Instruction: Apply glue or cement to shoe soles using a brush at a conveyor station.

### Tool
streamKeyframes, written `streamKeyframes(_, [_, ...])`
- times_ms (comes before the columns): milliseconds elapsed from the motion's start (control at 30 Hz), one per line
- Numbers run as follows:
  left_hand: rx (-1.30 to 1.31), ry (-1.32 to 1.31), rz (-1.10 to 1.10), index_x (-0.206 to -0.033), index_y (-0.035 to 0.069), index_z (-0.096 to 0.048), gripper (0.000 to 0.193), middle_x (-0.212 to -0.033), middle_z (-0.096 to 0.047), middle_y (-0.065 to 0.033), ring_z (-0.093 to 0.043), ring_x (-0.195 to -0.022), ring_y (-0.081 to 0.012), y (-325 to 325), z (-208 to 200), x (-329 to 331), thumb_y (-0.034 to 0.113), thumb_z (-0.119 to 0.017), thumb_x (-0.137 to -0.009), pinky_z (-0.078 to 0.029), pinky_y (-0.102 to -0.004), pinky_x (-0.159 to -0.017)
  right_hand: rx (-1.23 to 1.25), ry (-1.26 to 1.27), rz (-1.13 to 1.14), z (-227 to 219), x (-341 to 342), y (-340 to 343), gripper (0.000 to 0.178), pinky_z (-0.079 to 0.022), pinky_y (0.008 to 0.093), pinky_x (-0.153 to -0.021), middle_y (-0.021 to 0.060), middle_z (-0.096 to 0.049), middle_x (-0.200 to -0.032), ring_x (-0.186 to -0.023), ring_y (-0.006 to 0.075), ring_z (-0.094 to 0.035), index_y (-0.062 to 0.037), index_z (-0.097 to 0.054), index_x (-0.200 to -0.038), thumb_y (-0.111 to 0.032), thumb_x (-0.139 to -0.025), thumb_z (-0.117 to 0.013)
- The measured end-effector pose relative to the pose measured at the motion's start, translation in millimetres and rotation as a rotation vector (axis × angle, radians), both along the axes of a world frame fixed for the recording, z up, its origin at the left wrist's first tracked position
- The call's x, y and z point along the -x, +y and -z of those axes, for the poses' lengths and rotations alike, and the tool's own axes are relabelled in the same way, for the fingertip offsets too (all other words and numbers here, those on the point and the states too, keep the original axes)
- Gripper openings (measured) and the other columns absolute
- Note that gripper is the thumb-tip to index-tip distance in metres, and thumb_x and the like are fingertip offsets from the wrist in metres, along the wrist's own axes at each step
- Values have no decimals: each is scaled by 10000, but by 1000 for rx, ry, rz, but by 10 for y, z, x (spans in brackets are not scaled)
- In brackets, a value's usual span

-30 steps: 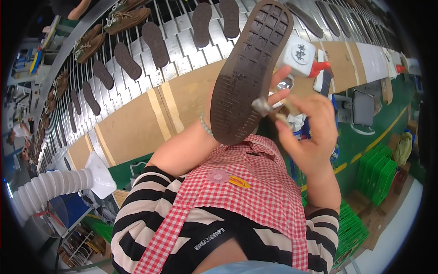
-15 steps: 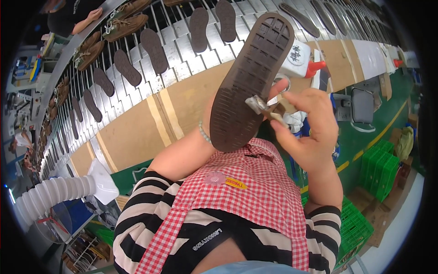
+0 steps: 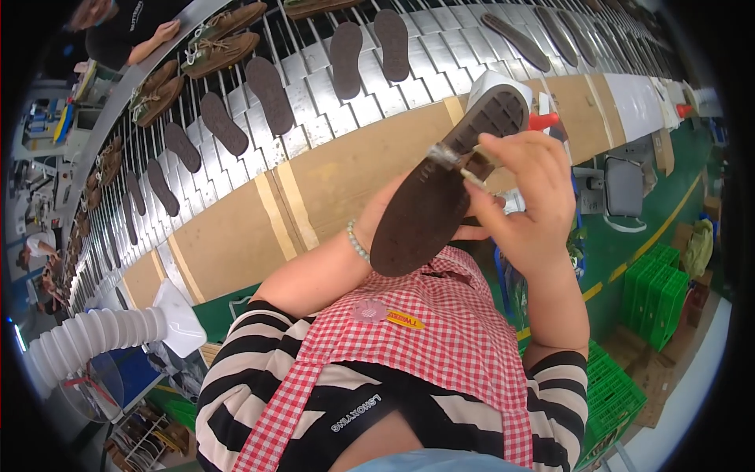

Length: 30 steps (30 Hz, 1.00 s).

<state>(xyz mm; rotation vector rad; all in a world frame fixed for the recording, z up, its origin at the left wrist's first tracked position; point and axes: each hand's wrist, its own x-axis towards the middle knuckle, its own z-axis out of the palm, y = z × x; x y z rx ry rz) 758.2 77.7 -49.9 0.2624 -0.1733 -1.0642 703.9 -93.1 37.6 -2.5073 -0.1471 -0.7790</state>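
My left hand [image 3: 379,211] holds a dark brown shoe sole [image 3: 421,212] from behind and underneath, most of its fingers hidden. The sole slants up to the right in front of my checked apron, treaded face toward me. My right hand [image 3: 535,181] pinches a small brush-like tool [image 3: 476,167] between thumb and forefinger. Its pale, shiny end lies against the sole's left edge near the middle, though contact is hard to confirm. Behind the sole's upper end stands a white bottle [image 3: 485,82] with a red nozzle [image 3: 543,121], partly covered.
Beyond my hands runs a metal slat conveyor [image 3: 311,138] bearing several brown soles [image 3: 269,94] and brown lace-up shoes [image 3: 224,53]. Cardboard [image 3: 228,216] lines its near edge. A white duct hose [image 3: 102,334] stands left, green crates [image 3: 653,291] right. A co-worker's hand [image 3: 166,31] rests at the far left.
The sole has tipped and looks foreshortened, its upper end lower and further right. The brush-like tool has moved slightly upward and now sits at the sole's left edge. Shoes and soles on the conveyor shifted slightly.
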Motion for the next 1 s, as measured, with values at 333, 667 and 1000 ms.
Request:
streamKeyframes(333, [48, 331, 268, -1565, 79, -304, 743, -1562, -399, -144, -471, -1340, -462, 137, 11, -48, 603, -317, -1038, -339, -675, -1110, 42, 1, 31, 29, -14, -179, 467, -466, 416, -889, 70, -676, -977, -998, 292, -622, -78, -705, -1121, -87, -667, -812])
streamKeyframes(667, [140, 344, 120, -1520, 77, -394, 711, -1479, -495, -197, -475, -1362, -387, 156, 219, -90, 596, -317, -1040, -305, -692, -1127, -115, 178, -56, 80, 293, 83, 458, -468, 417, -875, 93, -672, -981, -988, 315, -618, -55, -709, -1106, -116, -667, -827])
streamKeyframes(1000, [41, 338, 134, -1553, 98, -341, 752, -1576, -381, -150, -337, -1449, -426, 189, 19, -25, 632, -314, -1025, -248, -712, -1139, -119, 129, 100, 106, 246, 6, 409, -461, 412, -873, 71, -661, -940, -968, 298, -614, -50, -701, -1082, -101, -690, -807])
